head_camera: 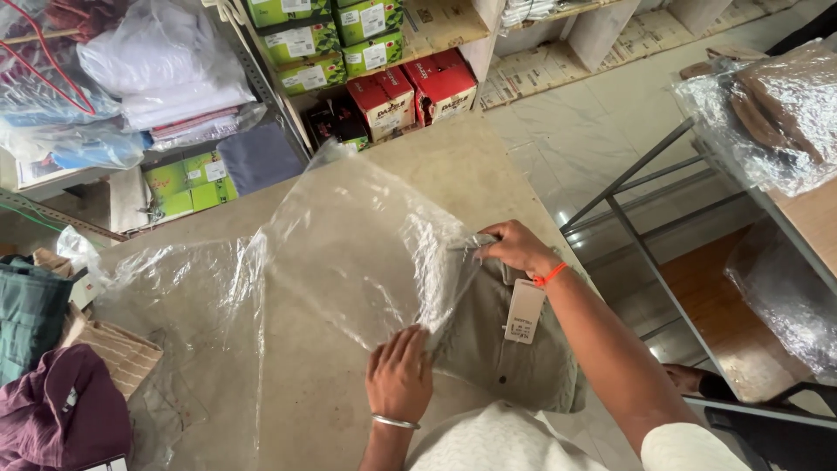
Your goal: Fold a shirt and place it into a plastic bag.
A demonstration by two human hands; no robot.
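Nearest the viewer, the left hand (399,373) presses flat, fingers spread, on the near edge of a clear plastic bag (349,253). Just right of it lies a folded grey garment (501,344) with a white tag (524,310), its long axis running near to far. Slightly farther, the right hand (516,247) pinches the bag's open edge at the garment's far end. Beyond, the tabletop (436,157), then shelves of boxes (384,61).

Wore a thin silver metal bangle (396,422) on the left wrist, an orange thread band (550,276) on the right, pale short sleeves.
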